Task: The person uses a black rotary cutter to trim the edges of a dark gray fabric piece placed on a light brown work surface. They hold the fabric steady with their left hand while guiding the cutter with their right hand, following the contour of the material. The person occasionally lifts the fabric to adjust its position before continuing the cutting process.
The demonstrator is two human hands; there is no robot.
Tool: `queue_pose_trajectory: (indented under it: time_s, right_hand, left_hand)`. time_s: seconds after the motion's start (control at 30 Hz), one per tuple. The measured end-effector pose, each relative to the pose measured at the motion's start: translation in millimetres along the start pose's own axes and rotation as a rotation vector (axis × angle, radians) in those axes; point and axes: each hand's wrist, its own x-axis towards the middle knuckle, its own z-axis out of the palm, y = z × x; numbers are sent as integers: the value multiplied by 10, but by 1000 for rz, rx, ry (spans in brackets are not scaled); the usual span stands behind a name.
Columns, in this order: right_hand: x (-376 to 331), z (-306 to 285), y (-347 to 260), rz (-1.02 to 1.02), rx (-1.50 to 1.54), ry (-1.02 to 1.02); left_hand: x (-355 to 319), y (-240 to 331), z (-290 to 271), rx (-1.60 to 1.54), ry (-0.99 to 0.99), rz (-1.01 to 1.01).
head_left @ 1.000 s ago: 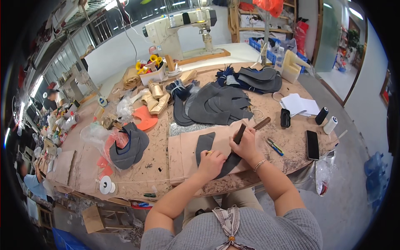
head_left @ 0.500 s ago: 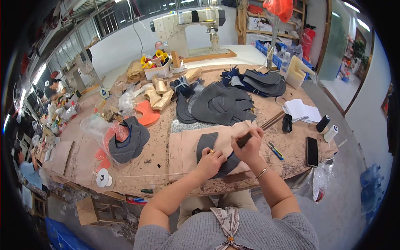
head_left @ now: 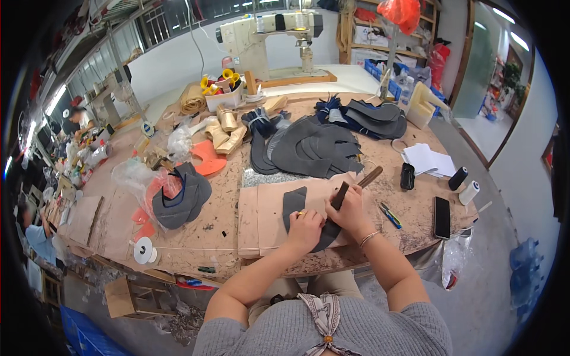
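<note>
On a pale pink sheet (head_left: 270, 216) in front of me lies a dark grey curved piece (head_left: 293, 202) of shoe material. My left hand (head_left: 306, 228), with a ring, has its bent fingers closed on the piece's inner edge and presses it down. Right beside it, my right hand (head_left: 350, 213) is wrapped round a hammer (head_left: 340, 194) close to its dark head. The hammer's brown handle (head_left: 371, 176) points away to the far right. My fingers hide part of the piece and the spot under the right hand.
Stacked grey pieces (head_left: 314, 145) lie beyond the sheet, more grey pieces (head_left: 183, 196) at left. To the right are small snips (head_left: 390, 216), a phone (head_left: 442, 217), a black case (head_left: 407, 176) and thread spools (head_left: 469, 192). A sewing machine (head_left: 267, 47) stands behind.
My right hand has turned and moved slightly left, closer to my left hand; the hammer's head now stands more upright. My left hand has shifted slightly right along the grey piece.
</note>
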Motion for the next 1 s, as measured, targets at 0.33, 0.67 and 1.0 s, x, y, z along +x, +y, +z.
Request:
queue_pose_trajectory:
  time_s: [0.33,0.67,1.0]
  right_hand:
    - [-14,42,-137,81,4,13]
    - [-30,87,-106,83,-21,48]
    - [17,64,28,50,-138,129]
  left_hand:
    - [-4,-136,-140,61,-85,147]
    - [-40,-57,-44,123,-16,37]
    - [27,222,110,19,-61,-251]
